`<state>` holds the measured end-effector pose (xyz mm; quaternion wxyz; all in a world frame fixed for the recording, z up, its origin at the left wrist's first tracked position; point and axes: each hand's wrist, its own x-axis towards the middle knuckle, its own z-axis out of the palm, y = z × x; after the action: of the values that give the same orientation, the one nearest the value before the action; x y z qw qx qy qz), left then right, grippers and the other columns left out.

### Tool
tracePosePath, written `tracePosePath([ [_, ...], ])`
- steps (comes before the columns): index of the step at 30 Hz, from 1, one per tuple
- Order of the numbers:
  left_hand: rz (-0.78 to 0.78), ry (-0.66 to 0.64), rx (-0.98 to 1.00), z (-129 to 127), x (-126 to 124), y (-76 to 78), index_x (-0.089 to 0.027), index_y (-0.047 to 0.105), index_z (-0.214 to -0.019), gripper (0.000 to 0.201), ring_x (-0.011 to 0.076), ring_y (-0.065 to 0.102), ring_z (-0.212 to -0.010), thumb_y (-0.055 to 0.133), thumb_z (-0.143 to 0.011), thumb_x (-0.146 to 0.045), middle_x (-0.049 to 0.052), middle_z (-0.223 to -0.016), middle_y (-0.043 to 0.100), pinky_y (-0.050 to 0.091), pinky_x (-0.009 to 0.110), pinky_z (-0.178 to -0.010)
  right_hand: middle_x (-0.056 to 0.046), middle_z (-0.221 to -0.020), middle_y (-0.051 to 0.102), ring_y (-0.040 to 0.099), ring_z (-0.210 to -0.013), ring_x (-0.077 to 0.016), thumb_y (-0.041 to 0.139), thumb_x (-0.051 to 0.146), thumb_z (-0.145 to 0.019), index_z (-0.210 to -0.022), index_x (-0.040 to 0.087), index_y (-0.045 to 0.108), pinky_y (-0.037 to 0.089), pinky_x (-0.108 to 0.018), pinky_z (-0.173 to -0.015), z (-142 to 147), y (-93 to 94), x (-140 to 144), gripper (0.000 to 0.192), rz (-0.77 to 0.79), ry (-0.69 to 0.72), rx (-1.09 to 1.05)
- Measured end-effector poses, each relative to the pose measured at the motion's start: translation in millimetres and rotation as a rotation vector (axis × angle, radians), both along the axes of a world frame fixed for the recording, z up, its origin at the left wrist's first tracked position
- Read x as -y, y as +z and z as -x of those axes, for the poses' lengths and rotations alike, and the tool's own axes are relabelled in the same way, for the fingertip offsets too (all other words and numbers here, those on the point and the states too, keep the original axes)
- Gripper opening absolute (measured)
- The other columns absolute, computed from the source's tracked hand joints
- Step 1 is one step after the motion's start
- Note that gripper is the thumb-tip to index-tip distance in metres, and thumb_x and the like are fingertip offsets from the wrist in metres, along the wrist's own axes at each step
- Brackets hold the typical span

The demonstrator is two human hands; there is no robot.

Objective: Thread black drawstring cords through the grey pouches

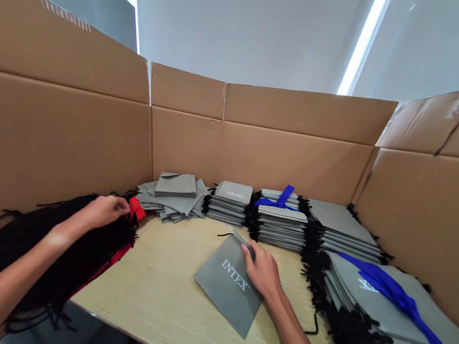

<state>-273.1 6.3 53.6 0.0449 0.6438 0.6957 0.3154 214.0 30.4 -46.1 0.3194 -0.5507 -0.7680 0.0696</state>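
Work surface: pale wooden table, walled on three sides by cardboard panels. Centre: one grey paper bag printed INTEX, lying flat; right hand rests on its upper edge, fingers curled onto it, pressing rather than clasping. Left: pile of black cords with a red tie; left hand pinches into the cords beside the tie. Rear and right: stacks of grey bags, some bound with blue ribbon.
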Motion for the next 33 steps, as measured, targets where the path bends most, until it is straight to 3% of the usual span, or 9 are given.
tracePosePath([
  [4, 0.111, -0.007, -0.062, 10.6, 13.3, 16.0, -0.022, 0.078, -0.071, 0.017, 0.0324, 0.077, -0.083, 0.071, -0.07, -0.038, 0.005, -0.078, 0.083, 0.052, 0.033, -0.076, -0.006, -0.1, 0.081, 0.075, -0.094, -0.0271, 0.048, 0.039, -0.112, -0.106, 0.026, 0.075, 0.04, -0.03, -0.073, 0.3, -1.8, -0.5, 0.031, -0.002, 0.018, -0.002],
  [8, 0.232, -0.188, -0.119, -14.1, 18.2, -5.3, -0.027, 0.083, -0.078, 0.028, 0.0325, 0.078, -0.086, 0.076, -0.071, -0.053, 0.006, -0.087, 0.085, 0.055, 0.033, -0.079, -0.005, -0.102, 0.081, 0.074, -0.095, -0.0267, 0.051, 0.039, -0.11, -0.106, 0.027, 0.076, 0.04, -0.03, -0.074, 0.8, -2.7, -0.3, 0.029, -0.004, 0.016, -0.021],
  [13, 0.169, -0.149, -0.4, -34.5, 16.9, -34.3, -0.028, 0.079, -0.072, 0.017, 0.0352, 0.076, -0.089, 0.076, -0.073, -0.045, 0.01, -0.083, 0.081, 0.052, 0.037, -0.078, -0.006, -0.101, 0.081, 0.074, -0.094, -0.0254, 0.053, 0.035, -0.11, -0.102, 0.025, 0.076, 0.039, -0.03, -0.074, 3.5, -2.0, 2.3, 0.027, 0.004, 0.057, -0.024],
  [16, 0.158, -0.122, -0.522, -39.5, 13.6, -39.5, -0.028, 0.076, -0.067, 0.016, 0.037, 0.074, -0.091, 0.069, -0.076, -0.039, 0.013, -0.083, 0.08, 0.052, 0.039, -0.078, -0.006, -0.104, 0.082, 0.075, -0.096, -0.0255, 0.054, 0.033, -0.11, -0.102, 0.024, 0.076, 0.039, -0.03, -0.075, 4.0, 1.0, 3.9, 0.025, 0.023, 0.066, -0.009],
  [19, 0.139, -0.146, -0.509, -42.9, 10.5, -29.9, -0.028, 0.075, -0.066, 0.017, 0.0366, 0.074, -0.095, 0.067, -0.075, -0.039, 0.012, -0.089, 0.082, 0.053, 0.038, -0.08, -0.008, -0.106, 0.082, 0.075, -0.099, -0.0265, 0.052, 0.035, -0.111, -0.104, 0.024, 0.075, 0.039, -0.03, -0.075, 3.8, 5.3, 5.9, 0.027, 0.043, 0.057, 0.012],
  [21, 0.116, -0.148, -0.4, -42.0, 8.3, -11.1, -0.027, 0.077, -0.069, 0.021, 0.0339, 0.075, -0.092, 0.065, -0.076, -0.044, 0.009, -0.09, 0.083, 0.054, 0.036, -0.08, -0.009, -0.108, 0.082, 0.075, -0.101, -0.0275, 0.051, 0.035, -0.112, -0.105, 0.023, 0.075, 0.039, -0.031, -0.076, 3.9, 7.7, 7.4, 0.028, 0.05, 0.048, 0.02],
  [24, -0.041, -0.044, -0.205, -33.8, 2.8, 39.0, -0.024, 0.08, -0.084, 0.034, 0.0305, 0.075, -0.087, 0.063, -0.081, -0.053, 0.005, -0.091, 0.084, 0.056, 0.034, -0.08, -0.009, -0.109, 0.082, 0.076, -0.103, -0.0283, 0.05, 0.035, -0.112, -0.106, 0.024, 0.075, 0.041, -0.031, -0.077, 4.7, 9.4, 9.2, 0.028, 0.069, 0.038, 0.038],
  [30, -0.597, 0.201, -0.067, -21.9, -9.8, 189.0, -0.028, 0.077, -0.09, 0.037, 0.0326, 0.078, -0.098, 0.062, -0.087, -0.062, 0.009, -0.092, 0.084, 0.056, 0.046, -0.086, -0.009, -0.113, 0.082, 0.076, -0.108, -0.0279, 0.047, 0.038, -0.112, -0.111, 0.023, 0.076, 0.045, -0.031, -0.082, 5.0, 7.4, 7.1, 0.033, 0.097, 0.036, 0.04],
  [33, -0.882, 0.209, 0.045, -36.7, -4.6, 254.4, -0.016, 0.076, -0.11, 0.053, 0.0299, 0.079, -0.104, 0.061, -0.093, -0.063, 0.009, -0.108, 0.084, 0.058, 0.048, -0.089, -0.009, -0.116, 0.082, 0.076, -0.111, -0.0282, 0.045, 0.039, -0.112, -0.114, 0.024, 0.076, 0.046, -0.031, -0.085, 4.0, 8.4, 5.9, 0.034, 0.109, 0.039, 0.038],
])
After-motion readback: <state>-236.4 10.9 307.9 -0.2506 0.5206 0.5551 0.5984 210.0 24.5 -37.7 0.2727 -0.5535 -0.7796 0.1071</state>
